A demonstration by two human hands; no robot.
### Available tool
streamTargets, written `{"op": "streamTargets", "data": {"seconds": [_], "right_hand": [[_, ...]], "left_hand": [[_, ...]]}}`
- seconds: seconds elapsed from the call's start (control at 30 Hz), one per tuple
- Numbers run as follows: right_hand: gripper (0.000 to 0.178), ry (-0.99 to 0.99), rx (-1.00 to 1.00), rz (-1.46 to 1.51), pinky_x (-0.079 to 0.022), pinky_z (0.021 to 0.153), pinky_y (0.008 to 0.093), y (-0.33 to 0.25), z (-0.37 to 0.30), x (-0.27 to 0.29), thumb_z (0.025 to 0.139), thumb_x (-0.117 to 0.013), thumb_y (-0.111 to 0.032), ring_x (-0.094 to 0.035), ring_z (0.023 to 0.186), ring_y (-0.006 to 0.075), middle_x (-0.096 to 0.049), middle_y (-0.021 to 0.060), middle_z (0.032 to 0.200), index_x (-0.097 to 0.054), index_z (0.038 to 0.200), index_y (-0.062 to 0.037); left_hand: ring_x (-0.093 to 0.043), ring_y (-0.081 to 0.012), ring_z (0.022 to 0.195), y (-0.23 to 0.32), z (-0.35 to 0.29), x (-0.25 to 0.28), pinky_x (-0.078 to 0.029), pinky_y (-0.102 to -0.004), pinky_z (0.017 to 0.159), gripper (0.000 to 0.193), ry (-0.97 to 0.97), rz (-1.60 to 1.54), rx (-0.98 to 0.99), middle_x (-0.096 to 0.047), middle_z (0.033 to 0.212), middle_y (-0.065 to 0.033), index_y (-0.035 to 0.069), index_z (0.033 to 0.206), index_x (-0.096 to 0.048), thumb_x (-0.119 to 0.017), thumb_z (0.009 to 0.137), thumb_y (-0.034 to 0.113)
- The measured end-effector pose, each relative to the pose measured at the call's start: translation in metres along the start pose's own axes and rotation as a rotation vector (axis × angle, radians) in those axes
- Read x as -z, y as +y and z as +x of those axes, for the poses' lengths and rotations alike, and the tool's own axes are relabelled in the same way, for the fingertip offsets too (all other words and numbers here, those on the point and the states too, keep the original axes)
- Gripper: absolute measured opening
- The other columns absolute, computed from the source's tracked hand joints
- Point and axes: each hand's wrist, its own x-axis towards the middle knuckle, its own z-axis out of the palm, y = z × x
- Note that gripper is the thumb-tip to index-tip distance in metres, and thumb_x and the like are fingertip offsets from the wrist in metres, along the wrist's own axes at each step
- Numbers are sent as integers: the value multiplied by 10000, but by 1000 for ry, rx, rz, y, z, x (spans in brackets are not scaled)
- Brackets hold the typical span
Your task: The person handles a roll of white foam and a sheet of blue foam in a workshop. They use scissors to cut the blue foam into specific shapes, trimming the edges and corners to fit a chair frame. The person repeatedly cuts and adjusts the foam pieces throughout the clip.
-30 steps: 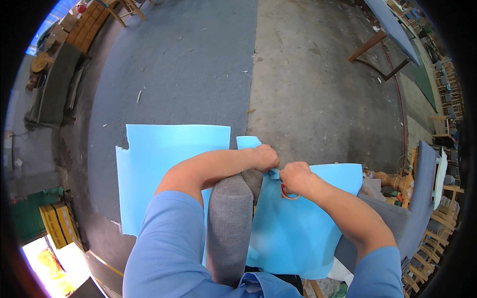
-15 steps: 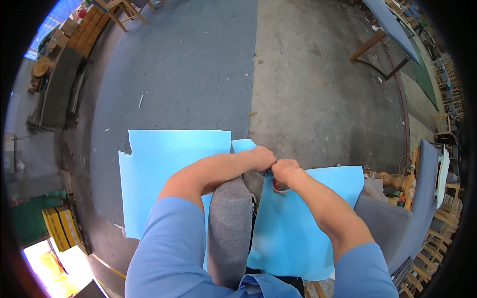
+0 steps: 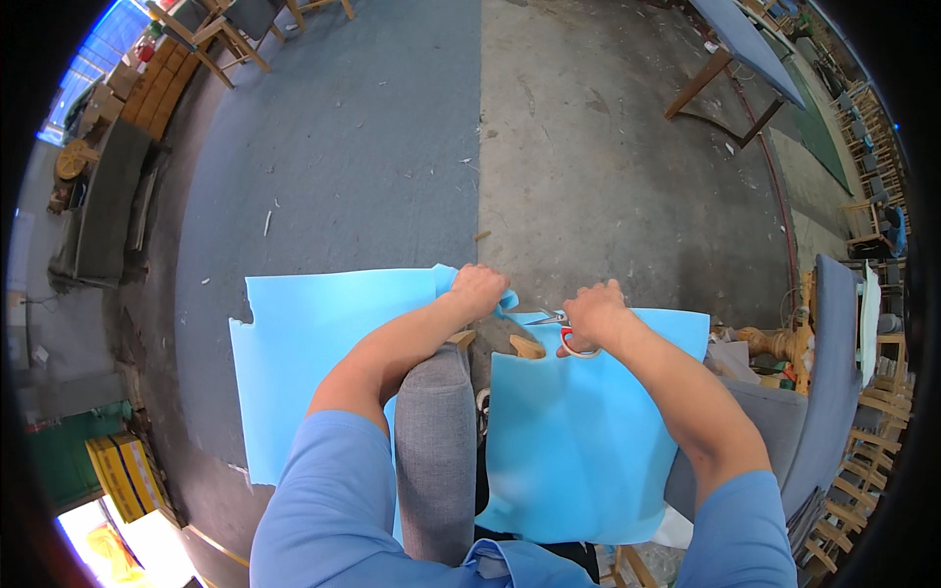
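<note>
My left hand (image 3: 480,291) is closed on a bunched edge of light blue foam sheet, above the far right corner of the left part of the sheet (image 3: 314,363). To its right, my right hand (image 3: 593,314) grips scissors (image 3: 578,348) with red and white handles. Their blades point left toward the bunched foam, beside the far edge of the right part of the sheet (image 3: 578,441). A grey upholstered padded piece (image 3: 441,451) stands upright between the two blue parts. I cannot tell whether the parts are joined. A light wooden end (image 3: 526,346) shows below the scissors.
A grey padded panel (image 3: 833,343) and a turned wooden post (image 3: 774,343) stand at right. A blue-topped table (image 3: 750,44) is far right, wooden chairs (image 3: 211,39) far left. A yellow box (image 3: 127,475) sits at lower left. Scraps litter the floor.
My hands have moved apart, left hand leftward and right hand rightward. The scissors' blades and the wooden end have come into sight. The far edge of the right blue part has shifted.
</note>
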Motion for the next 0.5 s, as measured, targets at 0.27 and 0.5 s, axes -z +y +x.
{"op": "streamTargets", "data": {"seconds": [0.27, 0.5], "right_hand": [[449, 175, -11, -176, -354, 984, 518, -61, 38, -10, 888, -704, -410, -561, 1211, 323, -638, 108, 1261, -722, 1256, -153], [338, 292, 48, -374, -350, 930, 494, -80, 54, -6, 872, -685, -287, -561, 1169, 294, -650, 96, 1193, -766, 1182, -180]], "left_hand": [[-703, -351, 1000, 1, -7, 14, -551, -480, 816, 238, -50, -138, 44, -750, 997, -131, 153, 1098, -730, -672, 868, 130], [-699, -350, 1029, 0, -10, 30, -552, -477, 844, 324, -49, -230, 106, -747, 1040, -135, 189, 1188, -717, -659, 878, 120]]}}
